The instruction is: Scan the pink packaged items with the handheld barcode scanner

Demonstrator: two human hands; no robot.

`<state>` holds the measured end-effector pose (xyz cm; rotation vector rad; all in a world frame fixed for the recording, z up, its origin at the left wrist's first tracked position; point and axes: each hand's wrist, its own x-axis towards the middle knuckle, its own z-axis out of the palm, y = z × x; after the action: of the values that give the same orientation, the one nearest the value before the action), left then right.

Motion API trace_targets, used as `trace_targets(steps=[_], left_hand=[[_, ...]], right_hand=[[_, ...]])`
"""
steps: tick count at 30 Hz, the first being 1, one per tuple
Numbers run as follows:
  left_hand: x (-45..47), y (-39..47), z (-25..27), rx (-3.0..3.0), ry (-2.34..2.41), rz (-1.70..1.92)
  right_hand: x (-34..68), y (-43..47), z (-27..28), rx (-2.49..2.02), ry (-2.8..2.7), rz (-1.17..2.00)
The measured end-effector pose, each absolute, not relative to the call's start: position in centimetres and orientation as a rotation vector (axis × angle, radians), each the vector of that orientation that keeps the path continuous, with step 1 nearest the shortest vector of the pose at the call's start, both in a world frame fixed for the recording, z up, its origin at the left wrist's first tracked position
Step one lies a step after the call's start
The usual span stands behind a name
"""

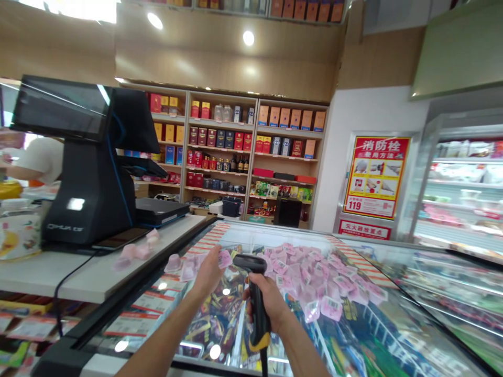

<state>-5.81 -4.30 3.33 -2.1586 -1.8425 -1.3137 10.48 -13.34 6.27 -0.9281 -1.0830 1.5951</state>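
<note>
Gripping a smooth, pistol-shaped scanner [258, 308]

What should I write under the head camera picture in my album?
Left hand holding a pink cup, right hand gripping a black scanner, over a glass-topped display case.

Up-right of the right hand [270, 301], a rectangular red-and-yellow poster [376, 178] reads "消防栓 使用方法" and "119" above a red sign [364, 229] beginning "灭火器"; left of the left hand [209, 269], a black plastic terminal's [88, 196] lettering includes "HUA".
</note>
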Motion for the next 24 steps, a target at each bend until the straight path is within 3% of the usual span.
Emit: trace_targets(steps=[24], left_hand=[[-2.8, -1.7, 2.0, -2.244, -1.796, -1.392]], right_hand=[[12.3, -12.9, 6.5, -0.936, -1.027, 1.592]])
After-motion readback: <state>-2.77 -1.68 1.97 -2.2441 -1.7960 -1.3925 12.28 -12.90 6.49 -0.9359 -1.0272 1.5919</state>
